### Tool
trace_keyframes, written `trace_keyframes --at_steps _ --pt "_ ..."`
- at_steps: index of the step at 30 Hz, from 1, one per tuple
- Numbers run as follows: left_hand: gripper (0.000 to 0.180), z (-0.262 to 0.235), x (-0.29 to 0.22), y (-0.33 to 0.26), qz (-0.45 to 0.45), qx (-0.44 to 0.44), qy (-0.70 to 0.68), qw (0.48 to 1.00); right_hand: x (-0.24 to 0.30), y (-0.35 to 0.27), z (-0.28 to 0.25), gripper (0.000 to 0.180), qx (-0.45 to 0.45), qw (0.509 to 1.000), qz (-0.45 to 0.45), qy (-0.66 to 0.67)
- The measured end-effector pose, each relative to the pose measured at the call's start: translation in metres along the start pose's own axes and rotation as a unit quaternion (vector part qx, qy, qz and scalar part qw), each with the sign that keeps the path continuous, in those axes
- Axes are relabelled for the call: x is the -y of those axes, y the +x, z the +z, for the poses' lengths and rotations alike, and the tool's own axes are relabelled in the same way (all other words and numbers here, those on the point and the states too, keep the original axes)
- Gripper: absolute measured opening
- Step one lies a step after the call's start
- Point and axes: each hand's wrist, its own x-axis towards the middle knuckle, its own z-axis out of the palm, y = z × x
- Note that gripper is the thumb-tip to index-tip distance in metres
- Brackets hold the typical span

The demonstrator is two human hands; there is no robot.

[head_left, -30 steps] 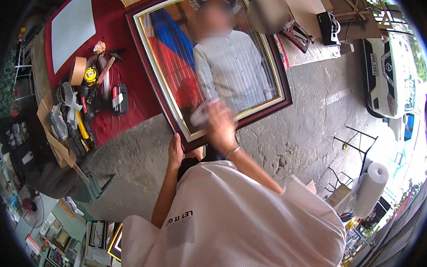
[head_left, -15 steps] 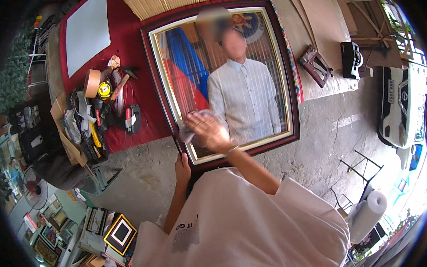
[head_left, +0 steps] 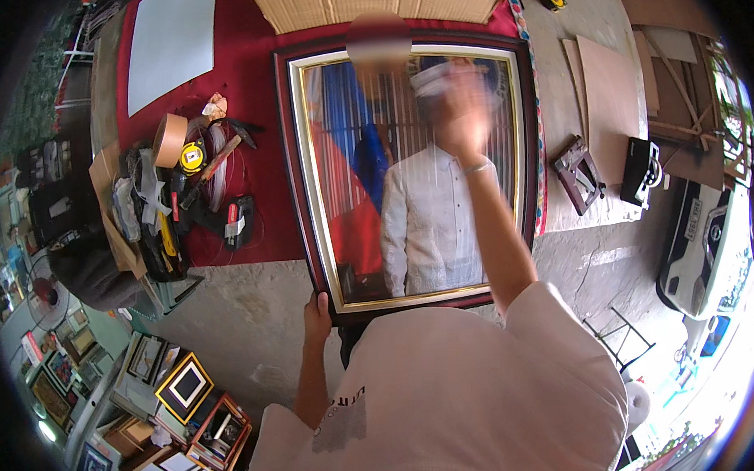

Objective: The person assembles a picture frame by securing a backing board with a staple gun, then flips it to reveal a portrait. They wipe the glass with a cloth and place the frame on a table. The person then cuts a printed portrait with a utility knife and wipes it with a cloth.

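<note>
A: Left grip, state?
B: Closed on the lower left corner of the portrait, thumb on the rim.
A: Right grip?
B: Blurred, over the portrait's upper right, at a pale cloth. Whether it is closed on the cloth, cannot tell.
A: Portrait, position and particulars?
B: One, upper middle of the view. Dark frame, cream and gold inner borders; figure in a white shirt, blue and red flag at left. Lies over red fabric, lower edge projecting past the worktop.
A: Left of it?
B: Tape roll, brown; tape measure, yellow, beside it; hammer, just right of that. White sheet, upper left.
A: Above?
B: Cardboard, corrugated, top edge.
A: Right?
B: Maroon object and black object, near each other, kinds unclear.
A: Outermost?
B: Fan, far left; small frame, black and gold, lower left; white car, far right.
</note>
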Motion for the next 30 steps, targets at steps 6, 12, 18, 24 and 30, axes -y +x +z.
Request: trace_keyframes --at_steps 6,12,18,24,30 --pt "0.057 -0.001 -0.014 0.001 -0.01 0.011 0.001 1.0 0.1 0.015 0.057 0.059 0.004 0.997 0.061 0.047" --pt "0.057 0.004 -0.002 -0.006 0.003 -0.009 -0.014 1.0 0.026 0.016 0.031 0.058 0.039 0.997 -0.066 0.031" --pt "0.055 0.002 -0.002 -0.001 -0.016 -0.004 -0.028 0.999 -0.016 0.039 0.036 0.057 -0.022 0.994 0.098 -0.053" --pt "0.058 -0.001 0.0 0.006 0.01 -0.001 -0.049 0.999 0.148 0.066 0.08 0.053 0.109 0.983 -0.092 0.111" --pt "0.048 0.036 0.109 0.021 -0.123 -0.054 -0.367 0.92 0.244 -0.224 -0.034 0.075 0.331 0.912 -0.218 -0.105"
